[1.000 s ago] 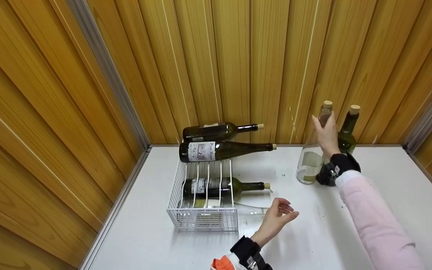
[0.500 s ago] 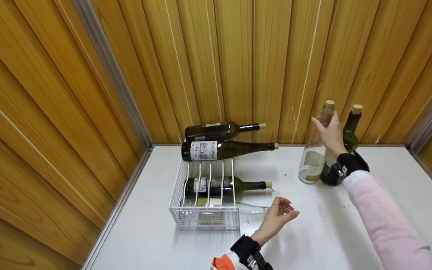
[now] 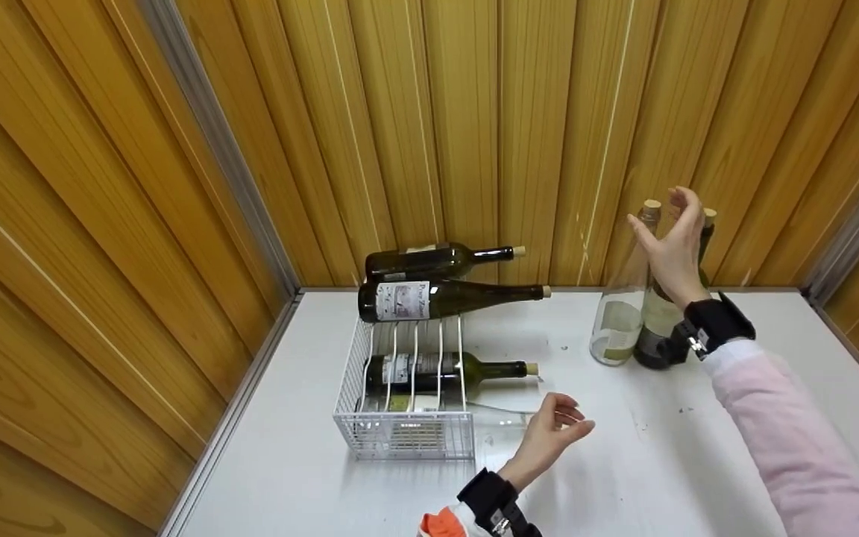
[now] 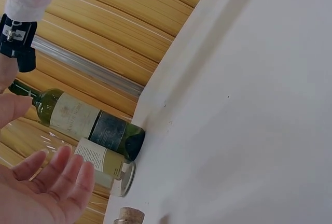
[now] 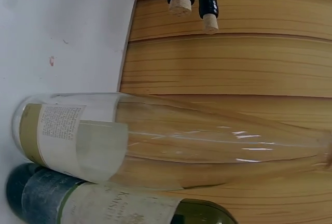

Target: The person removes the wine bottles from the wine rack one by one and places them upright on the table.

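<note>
Frame right, we're seeing a clear bottle (image 3: 618, 322) and a green bottle (image 3: 657, 324), long axes upright. The right hand (image 3: 675, 252), nearer, is hovering spread, clear bottle just left, green behind; lower centre, the left hand (image 3: 546, 434) is hanging loosely curved.

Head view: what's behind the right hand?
A green bottle, its cork and label partly showing, its shoulder mostly covered by the right hand; also a clear bottle, its neck partly covered.

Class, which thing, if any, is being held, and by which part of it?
Nothing is held: the left hand is empty, the right hand open near the clear bottle.
</note>
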`<action>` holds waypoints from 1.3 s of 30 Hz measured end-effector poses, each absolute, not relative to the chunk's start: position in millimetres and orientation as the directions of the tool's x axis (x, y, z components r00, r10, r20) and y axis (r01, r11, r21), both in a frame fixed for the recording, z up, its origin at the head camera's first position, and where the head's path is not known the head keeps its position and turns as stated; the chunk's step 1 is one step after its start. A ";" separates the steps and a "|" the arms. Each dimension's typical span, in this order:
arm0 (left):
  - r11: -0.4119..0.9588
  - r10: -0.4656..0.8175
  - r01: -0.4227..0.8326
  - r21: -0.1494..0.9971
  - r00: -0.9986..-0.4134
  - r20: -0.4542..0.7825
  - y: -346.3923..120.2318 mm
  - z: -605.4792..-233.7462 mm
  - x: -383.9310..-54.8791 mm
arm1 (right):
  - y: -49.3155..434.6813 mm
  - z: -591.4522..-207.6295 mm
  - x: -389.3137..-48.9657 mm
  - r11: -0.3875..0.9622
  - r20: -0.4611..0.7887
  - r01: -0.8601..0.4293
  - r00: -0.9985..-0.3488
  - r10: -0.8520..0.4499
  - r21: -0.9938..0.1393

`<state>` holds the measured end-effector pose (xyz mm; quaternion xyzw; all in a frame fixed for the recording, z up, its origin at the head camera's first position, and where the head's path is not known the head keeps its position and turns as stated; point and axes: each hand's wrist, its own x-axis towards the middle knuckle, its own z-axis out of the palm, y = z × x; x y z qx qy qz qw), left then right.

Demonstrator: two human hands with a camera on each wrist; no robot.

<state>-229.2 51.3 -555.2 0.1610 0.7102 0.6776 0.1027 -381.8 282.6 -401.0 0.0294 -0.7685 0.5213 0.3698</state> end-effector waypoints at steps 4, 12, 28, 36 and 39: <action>0.054 0.381 0.108 0.993 -0.921 0.079 50.9 -552.8 -229.5 | 277.2 -391.3 -376.3 0.490 0.681 -0.490 -0.634 0.366 -0.721; 0.035 0.389 0.125 0.992 -0.916 0.102 48.1 -542.3 -226.8 | 259.6 -394.1 -357.2 0.578 0.826 -0.605 -0.502 0.258 -0.548; 0.091 0.471 0.220 0.971 -0.869 0.152 24.2 -495.5 -237.2 | 251.3 -460.7 -339.5 0.555 0.813 -0.724 -0.566 -0.138 -0.410; 0.152 0.485 0.302 0.941 -0.853 0.195 1.6 -464.4 -253.9 | 248.9 -477.2 -323.0 0.593 0.629 -0.618 -0.744 -0.226 -0.516; 0.186 0.489 0.328 0.926 -0.849 0.202 -8.8 -451.4 -263.6 | 251.5 -483.9 -319.8 0.587 0.560 -0.588 -0.787 -0.258 -0.556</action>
